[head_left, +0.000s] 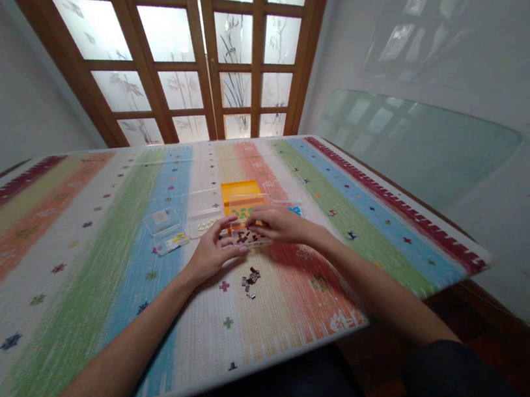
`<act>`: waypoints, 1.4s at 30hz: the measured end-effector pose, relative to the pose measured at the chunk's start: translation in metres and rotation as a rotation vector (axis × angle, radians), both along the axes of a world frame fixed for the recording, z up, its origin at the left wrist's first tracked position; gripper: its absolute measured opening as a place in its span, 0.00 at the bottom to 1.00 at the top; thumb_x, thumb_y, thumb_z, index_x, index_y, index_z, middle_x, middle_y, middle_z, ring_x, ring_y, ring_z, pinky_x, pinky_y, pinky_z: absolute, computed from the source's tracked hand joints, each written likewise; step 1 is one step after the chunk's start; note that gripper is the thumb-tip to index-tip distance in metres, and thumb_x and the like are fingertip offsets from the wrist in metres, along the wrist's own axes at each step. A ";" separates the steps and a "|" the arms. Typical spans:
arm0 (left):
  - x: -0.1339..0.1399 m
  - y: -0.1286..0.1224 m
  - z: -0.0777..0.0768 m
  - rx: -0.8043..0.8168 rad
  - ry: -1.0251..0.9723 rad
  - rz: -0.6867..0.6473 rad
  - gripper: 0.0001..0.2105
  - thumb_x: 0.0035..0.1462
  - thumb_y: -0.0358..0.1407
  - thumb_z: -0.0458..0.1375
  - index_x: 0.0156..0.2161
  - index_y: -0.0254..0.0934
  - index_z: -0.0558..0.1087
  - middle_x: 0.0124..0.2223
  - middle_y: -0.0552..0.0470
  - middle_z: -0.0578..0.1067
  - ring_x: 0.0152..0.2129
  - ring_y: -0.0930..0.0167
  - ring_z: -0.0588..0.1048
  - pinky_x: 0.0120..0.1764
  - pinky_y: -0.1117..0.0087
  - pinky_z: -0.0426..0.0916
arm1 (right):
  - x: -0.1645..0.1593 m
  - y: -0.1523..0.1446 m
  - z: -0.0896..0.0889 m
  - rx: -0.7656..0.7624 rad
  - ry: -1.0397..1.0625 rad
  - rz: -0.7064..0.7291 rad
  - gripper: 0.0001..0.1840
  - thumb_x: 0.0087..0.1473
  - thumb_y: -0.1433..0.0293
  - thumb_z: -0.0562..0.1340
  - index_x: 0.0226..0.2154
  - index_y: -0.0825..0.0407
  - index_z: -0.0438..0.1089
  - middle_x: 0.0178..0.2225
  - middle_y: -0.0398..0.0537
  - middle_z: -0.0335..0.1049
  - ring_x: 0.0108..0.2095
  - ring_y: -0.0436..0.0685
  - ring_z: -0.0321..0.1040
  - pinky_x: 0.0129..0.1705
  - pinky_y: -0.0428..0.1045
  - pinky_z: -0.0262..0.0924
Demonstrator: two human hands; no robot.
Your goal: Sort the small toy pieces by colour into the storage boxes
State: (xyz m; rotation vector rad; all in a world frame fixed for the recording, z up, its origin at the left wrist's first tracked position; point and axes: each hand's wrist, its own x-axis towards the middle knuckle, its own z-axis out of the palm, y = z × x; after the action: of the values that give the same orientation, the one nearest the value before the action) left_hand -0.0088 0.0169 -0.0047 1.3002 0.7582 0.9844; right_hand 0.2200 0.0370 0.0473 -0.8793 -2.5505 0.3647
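A small clear plastic box (252, 244) holding dark brown pieces (242, 236) stands on the striped tablecloth in front of me. My left hand (211, 252) grips its left side, thumb at the near edge and fingers at the far edge. Over the right part of the box, my right hand (278, 224) is closed, its fingertips together above the brown pieces. Whatever those fingertips hold is too small to make out. Nearer to me lies a loose little pile of dark brown and silvery pieces (251, 279).
Behind the box is an orange tray (239, 186) with green pieces (242, 213) near it. Open clear boxes hold yellow pieces (175, 240) and pale pieces (207, 224) on the left. Blue pieces (295, 210) lie to the right. The table's near edge (250, 371) faces me.
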 end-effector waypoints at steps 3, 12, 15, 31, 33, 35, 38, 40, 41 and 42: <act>0.000 -0.001 0.002 0.001 0.008 0.005 0.34 0.42 0.31 0.75 0.56 0.42 0.71 0.59 0.43 0.70 0.41 0.64 0.80 0.47 0.58 0.76 | 0.001 0.002 -0.002 0.013 -0.016 0.014 0.09 0.64 0.75 0.58 0.41 0.54 0.75 0.41 0.52 0.75 0.37 0.53 0.68 0.39 0.48 0.59; 0.001 -0.003 0.005 -0.012 -0.025 -0.004 0.33 0.43 0.30 0.75 0.56 0.42 0.72 0.59 0.43 0.72 0.42 0.63 0.80 0.47 0.57 0.77 | 0.000 0.008 -0.007 0.053 -0.003 -0.085 0.10 0.64 0.75 0.60 0.43 0.53 0.77 0.39 0.50 0.80 0.36 0.52 0.73 0.39 0.47 0.59; 0.000 -0.001 0.002 -0.009 -0.035 -0.011 0.33 0.43 0.29 0.75 0.56 0.42 0.72 0.57 0.43 0.74 0.43 0.61 0.80 0.47 0.57 0.77 | -0.004 0.007 -0.009 0.096 -0.046 -0.089 0.10 0.63 0.73 0.61 0.43 0.52 0.78 0.37 0.50 0.80 0.34 0.52 0.72 0.35 0.46 0.55; 0.000 0.000 0.001 0.010 -0.038 -0.008 0.32 0.44 0.29 0.74 0.56 0.42 0.72 0.58 0.43 0.72 0.42 0.63 0.80 0.47 0.57 0.77 | -0.001 0.000 -0.005 0.110 -0.065 -0.085 0.13 0.56 0.77 0.60 0.41 0.50 0.77 0.35 0.47 0.81 0.32 0.52 0.71 0.35 0.46 0.57; 0.000 -0.001 0.001 0.009 -0.032 -0.005 0.32 0.43 0.29 0.74 0.56 0.42 0.72 0.58 0.43 0.72 0.42 0.63 0.80 0.47 0.57 0.76 | -0.001 -0.001 -0.006 0.101 -0.079 -0.098 0.13 0.56 0.76 0.60 0.42 0.50 0.77 0.36 0.48 0.81 0.32 0.52 0.72 0.35 0.47 0.57; 0.000 -0.001 0.002 -0.002 -0.024 -0.003 0.33 0.43 0.29 0.74 0.56 0.42 0.72 0.57 0.43 0.72 0.42 0.63 0.80 0.48 0.57 0.76 | -0.001 -0.001 -0.006 0.107 -0.087 -0.113 0.13 0.57 0.76 0.60 0.42 0.50 0.78 0.37 0.48 0.81 0.33 0.52 0.72 0.36 0.47 0.57; 0.000 -0.002 0.003 -0.020 -0.023 -0.003 0.34 0.42 0.30 0.75 0.56 0.42 0.72 0.57 0.43 0.72 0.43 0.62 0.80 0.47 0.57 0.77 | 0.001 -0.002 -0.003 0.134 -0.081 -0.138 0.13 0.57 0.76 0.60 0.42 0.51 0.78 0.36 0.49 0.81 0.33 0.53 0.73 0.36 0.47 0.58; 0.001 -0.002 0.003 -0.025 -0.027 -0.002 0.33 0.43 0.30 0.75 0.56 0.42 0.71 0.58 0.43 0.71 0.44 0.61 0.80 0.47 0.57 0.77 | 0.005 -0.003 0.000 0.144 -0.051 -0.141 0.13 0.57 0.76 0.60 0.42 0.51 0.77 0.37 0.49 0.81 0.34 0.54 0.73 0.37 0.48 0.59; 0.001 -0.002 0.003 -0.027 -0.028 -0.002 0.33 0.43 0.31 0.75 0.56 0.42 0.71 0.59 0.43 0.71 0.44 0.61 0.80 0.47 0.57 0.77 | 0.007 -0.004 0.001 0.144 -0.026 -0.140 0.13 0.57 0.76 0.59 0.41 0.51 0.77 0.37 0.50 0.81 0.35 0.54 0.73 0.38 0.48 0.59; 0.001 -0.002 0.003 -0.028 -0.028 -0.001 0.33 0.43 0.31 0.75 0.56 0.43 0.71 0.60 0.42 0.70 0.45 0.61 0.79 0.47 0.57 0.77 | 0.009 -0.006 0.003 0.141 0.005 -0.139 0.13 0.57 0.76 0.59 0.41 0.51 0.77 0.37 0.50 0.81 0.36 0.54 0.73 0.39 0.48 0.60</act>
State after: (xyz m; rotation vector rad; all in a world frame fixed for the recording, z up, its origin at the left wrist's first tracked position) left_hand -0.0079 0.0147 -0.0013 1.2601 0.7479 0.9857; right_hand 0.2288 0.0310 0.0504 -0.9926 -2.4586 0.1430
